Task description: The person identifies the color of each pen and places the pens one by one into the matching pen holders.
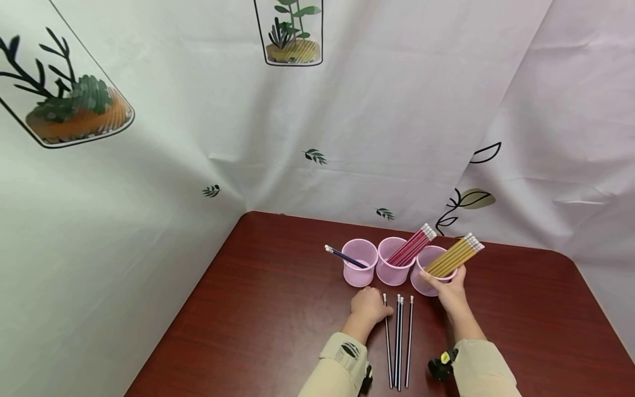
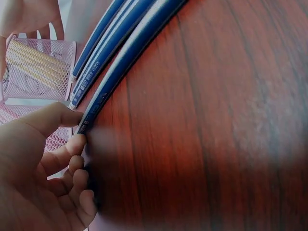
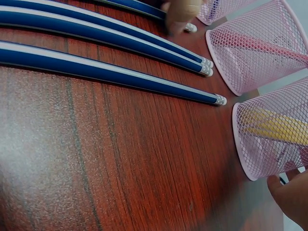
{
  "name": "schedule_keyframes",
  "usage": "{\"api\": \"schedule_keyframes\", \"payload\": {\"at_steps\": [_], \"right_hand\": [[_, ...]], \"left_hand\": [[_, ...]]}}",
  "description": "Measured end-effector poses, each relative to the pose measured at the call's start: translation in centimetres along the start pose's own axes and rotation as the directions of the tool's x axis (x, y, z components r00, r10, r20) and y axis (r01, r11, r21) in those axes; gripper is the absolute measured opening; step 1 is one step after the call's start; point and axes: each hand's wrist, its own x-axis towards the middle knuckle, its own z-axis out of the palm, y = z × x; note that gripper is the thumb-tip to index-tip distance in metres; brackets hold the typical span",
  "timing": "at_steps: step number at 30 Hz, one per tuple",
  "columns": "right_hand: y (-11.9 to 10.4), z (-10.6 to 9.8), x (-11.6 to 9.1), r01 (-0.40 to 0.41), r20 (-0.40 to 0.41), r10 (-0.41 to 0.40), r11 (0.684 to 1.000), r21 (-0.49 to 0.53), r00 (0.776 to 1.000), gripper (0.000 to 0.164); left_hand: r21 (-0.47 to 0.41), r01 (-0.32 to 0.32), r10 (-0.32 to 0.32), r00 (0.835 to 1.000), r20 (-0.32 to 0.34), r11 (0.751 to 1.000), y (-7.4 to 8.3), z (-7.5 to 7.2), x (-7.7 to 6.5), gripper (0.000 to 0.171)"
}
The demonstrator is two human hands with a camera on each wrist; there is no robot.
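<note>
In the left wrist view my left hand [image 2: 36,159] pinches a blue pencil [image 2: 113,79] between thumb and forefinger near its eraser end. That pencil [image 1: 388,347] lies on the table, leftmost of a small row. Beside it are three more blue pencils [image 1: 409,342], white erasers pointing away from me. My right hand [image 1: 452,293] grips the rightmost pink mesh cup [image 1: 421,284], thumb at the front and fingers round its right side. Yellow pencils [image 1: 453,257] lean to the right in that cup.
A middle pink mesh cup [image 1: 392,274] holds red pencils [image 1: 412,246]. The left pink cup [image 1: 358,277] holds dark blue pencils [image 1: 347,257] leaning left. All three stand side by side on the dark red-brown wooden table [image 1: 268,286]. Behind hangs a pale printed cloth [image 1: 377,121].
</note>
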Motion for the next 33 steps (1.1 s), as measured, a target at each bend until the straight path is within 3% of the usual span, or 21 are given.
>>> {"api": "schedule_keyframes", "payload": {"at_steps": [6, 12, 17, 26, 29, 33], "right_hand": [[-0.3, 0.0, -0.1, 0.003, 0.001, -0.003, 1.0, 0.019, 1.0, 0.098], [-0.5, -0.1, -0.1, -0.041, 0.008, 0.041, 0.999, 0.002, 0.999, 0.097], [-0.4, -0.1, -0.1, -0.031, 0.009, 0.031, 1.0, 0.003, 0.999, 0.097], [-0.1, 0.0, 0.0, 0.005, -0.012, -0.004, 1.0, 0.019, 1.0, 0.095], [-0.2, 0.0, 0.0, -0.003, -0.014, 0.003, 1.0, 0.02, 1.0, 0.094], [-0.3, 0.1, -0.1, -0.008, -0.019, 0.008, 1.0, 0.014, 1.0, 0.093]], "left_hand": [[-0.035, 0.021, -0.021, 1.0, 0.0, 0.999, -0.1, 0.0, -0.1, 0.034], [-0.165, 0.015, -0.02, 0.999, -0.029, 0.986, -0.6, -0.3, -0.3, 0.034], [-0.304, -0.018, 0.002, 0.999, -0.052, 0.952, -1.0, -1.3, -0.6, 0.034], [-0.518, -0.045, -0.01, 0.995, -0.102, 0.854, -0.8, -3.7, -0.9, 0.025], [-0.509, -0.082, -0.002, 0.987, -0.162, 0.857, -0.8, -4.3, -0.9, 0.023], [-0.475, -0.137, 0.007, 0.964, -0.266, 0.869, -0.9, -5.0, -0.7, 0.02]]}}
